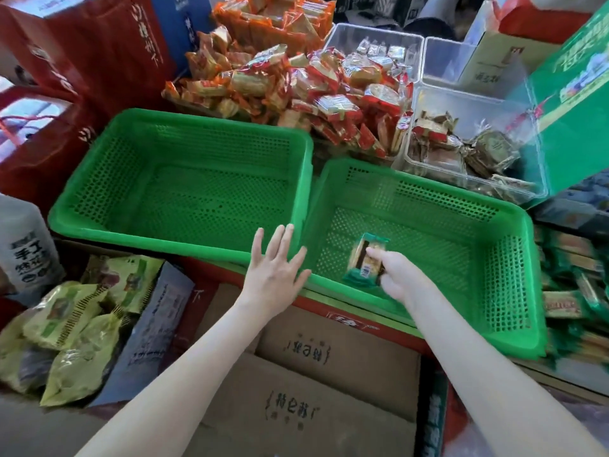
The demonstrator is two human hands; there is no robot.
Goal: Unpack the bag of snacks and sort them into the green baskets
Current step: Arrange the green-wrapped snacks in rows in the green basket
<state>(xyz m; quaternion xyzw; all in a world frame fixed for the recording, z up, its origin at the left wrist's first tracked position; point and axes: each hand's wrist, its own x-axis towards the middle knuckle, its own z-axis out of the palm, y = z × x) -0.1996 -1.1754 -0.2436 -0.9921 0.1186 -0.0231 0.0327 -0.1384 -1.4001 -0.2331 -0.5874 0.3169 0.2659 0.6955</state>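
Illumination: bright, even and soft; source direction cannot be told. Shadows: faint, diffuse shading inside the left basket (184,117) and the right basket (412,179). Glare: small white highlights on the orange wrappers (296,77); pale sheen on the clear tubs (468,103). Blur: motion smear on the right hand (397,280) and its snack packet (364,260); heavy streaking on the green carton (573,103) and the green packets (573,291) at the right edge; left hand (275,268) fairly sharp. Distortion: wide-angle bowing, basket rims curved, forearms stretched toward the lower corners. Definition: soft overall; print on the cardboard flaps (296,407) readable at centre.
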